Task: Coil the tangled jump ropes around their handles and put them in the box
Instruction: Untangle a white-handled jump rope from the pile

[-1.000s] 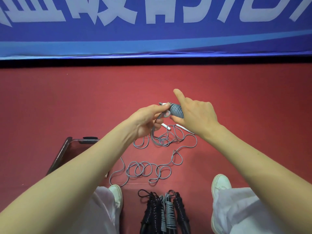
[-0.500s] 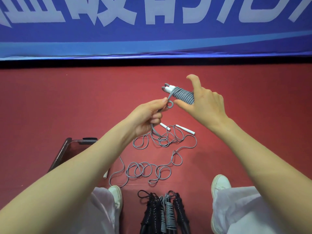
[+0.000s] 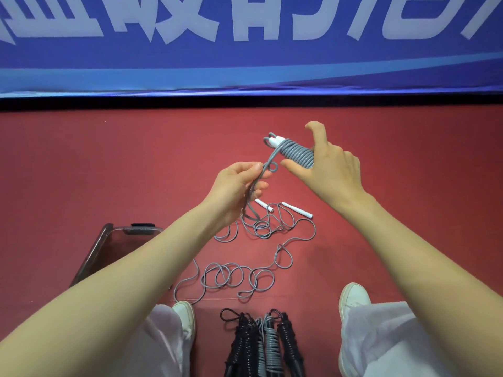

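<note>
Right hand grips the coiled grey rope bundle in the air; left hand pinches its loose strand. Tangled rope lies on the red floor, the box beside it.

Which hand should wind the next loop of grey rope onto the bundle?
The left hand. It pinches the loose grey rope just below the coiled bundle, so it can probably swing the rope round, while the right hand is busy gripping that bundle.
</note>
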A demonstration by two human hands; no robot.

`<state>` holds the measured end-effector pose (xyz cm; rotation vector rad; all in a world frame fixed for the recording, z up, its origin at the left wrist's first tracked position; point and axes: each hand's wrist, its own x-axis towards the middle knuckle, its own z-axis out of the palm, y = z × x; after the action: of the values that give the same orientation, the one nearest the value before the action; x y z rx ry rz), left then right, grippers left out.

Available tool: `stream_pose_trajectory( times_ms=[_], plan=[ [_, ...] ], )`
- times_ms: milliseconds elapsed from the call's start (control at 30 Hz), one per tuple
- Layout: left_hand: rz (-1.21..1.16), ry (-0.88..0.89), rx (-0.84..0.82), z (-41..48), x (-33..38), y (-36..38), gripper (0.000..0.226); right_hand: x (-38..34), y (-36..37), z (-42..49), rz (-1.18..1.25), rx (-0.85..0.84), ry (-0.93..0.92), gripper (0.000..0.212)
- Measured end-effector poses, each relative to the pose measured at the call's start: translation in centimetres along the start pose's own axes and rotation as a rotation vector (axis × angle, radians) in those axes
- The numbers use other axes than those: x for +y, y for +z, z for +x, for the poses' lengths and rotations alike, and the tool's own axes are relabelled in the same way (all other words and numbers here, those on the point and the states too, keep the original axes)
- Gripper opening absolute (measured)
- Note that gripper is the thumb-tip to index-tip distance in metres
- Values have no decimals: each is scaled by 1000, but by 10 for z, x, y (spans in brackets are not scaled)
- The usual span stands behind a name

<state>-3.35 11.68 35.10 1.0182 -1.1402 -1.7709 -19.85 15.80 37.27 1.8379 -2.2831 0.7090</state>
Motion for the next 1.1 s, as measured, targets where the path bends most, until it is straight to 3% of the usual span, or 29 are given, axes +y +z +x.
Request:
stream_pose_trajectory(
  times_ms=[67,200,333,433,567,700,767,867,1000,1100],
  plan=[
    [112,88,75,-2,-4,0,9,0,2,-1,-15,-9,-4,73],
    [116,353,210,-8,-6,5,13,0,4,1,-7,-32,45,73],
    [259,598,52,-16,-7,9,19,7,7,6,145,-68,149,62],
    [274,426,-91,-15,-15,12,22,16,9,7,144,-89,108,60],
    [-48,66,-40,-7,-6,14,12,15,11,5,115,-182,39,56],
    [107,-100,-103,-4,-1,6,11,10,15,5,108,-205,1,48],
    [126,-111,-58,-1,1,1,7,12,15,3,113,-190,1,44],
    [249,12,72,2,5,-10,2,14,15,0,-21,-146,-76,43],
    [328,153,182,4,-3,-18,19,13,19,-6,-217,-112,-239,46],
    [448,96,42,5,-6,-19,25,10,23,-9,-244,-96,-320,45]
  ],
)
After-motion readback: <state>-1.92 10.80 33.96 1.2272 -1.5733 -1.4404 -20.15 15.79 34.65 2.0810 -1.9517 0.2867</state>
